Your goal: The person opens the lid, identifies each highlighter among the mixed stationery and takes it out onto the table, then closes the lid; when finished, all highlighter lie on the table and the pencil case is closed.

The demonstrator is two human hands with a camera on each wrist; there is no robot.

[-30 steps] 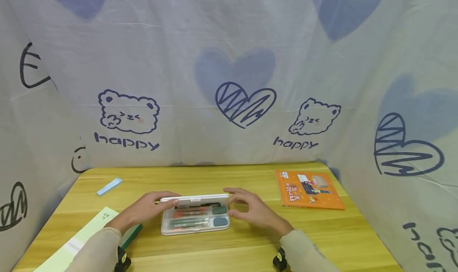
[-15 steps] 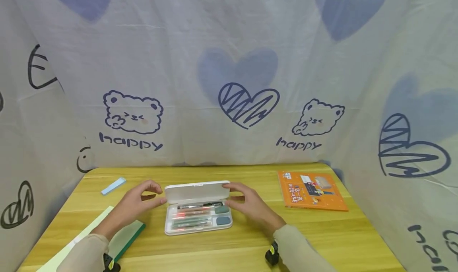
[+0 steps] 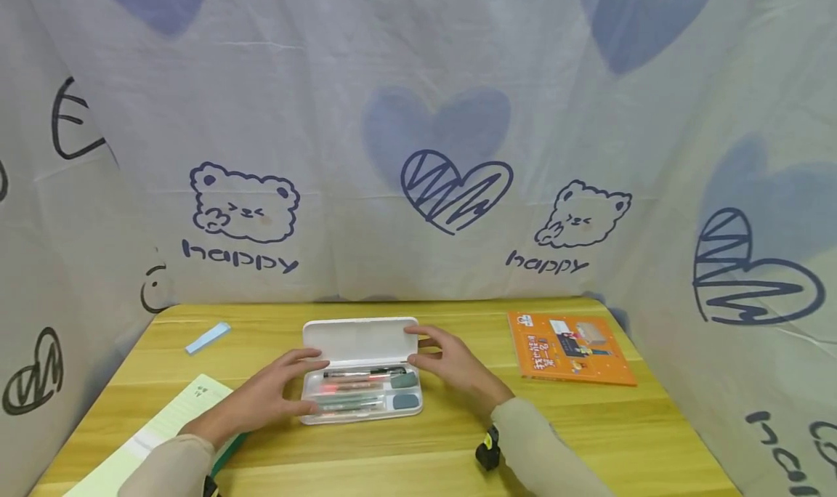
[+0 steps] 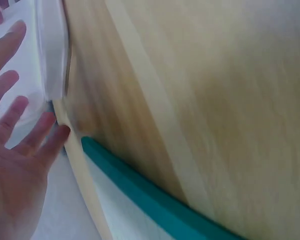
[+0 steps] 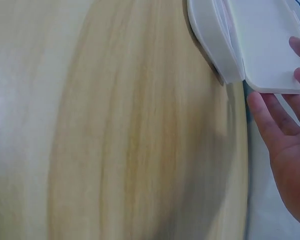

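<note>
The white pencil case [image 3: 362, 418] lies on the table with its lid [image 3: 360, 341] swung back, showing several pens and grey-green blocks inside. At its left end is the left hand [image 3: 264, 395], fingers spread over the edge and thumb by the front corner; the left wrist view shows this hand [image 4: 14, 175] beside the case [image 4: 53, 45] with spread fingers. The right hand [image 3: 458, 370] touches the lid's right edge with relaxed fingers. In the right wrist view, fingertips of the right hand [image 5: 292, 160] lie on both sides of the lid [image 5: 265, 45].
A pale green notepad [image 3: 140, 439] lies at the left, partly under the left forearm, beside a green-edged item [image 3: 229, 450]. A light blue strip [image 3: 208, 338] sits at the back left. An orange book [image 3: 569, 348] lies at the right, and a printed curtain [image 3: 353, 264] hangs behind the table [image 3: 366, 468].
The lid has swung from nearly closed to laid back. The left hand left the lid, moved left, then came back to the case's left end. The right hand has stayed at the right edge.
</note>
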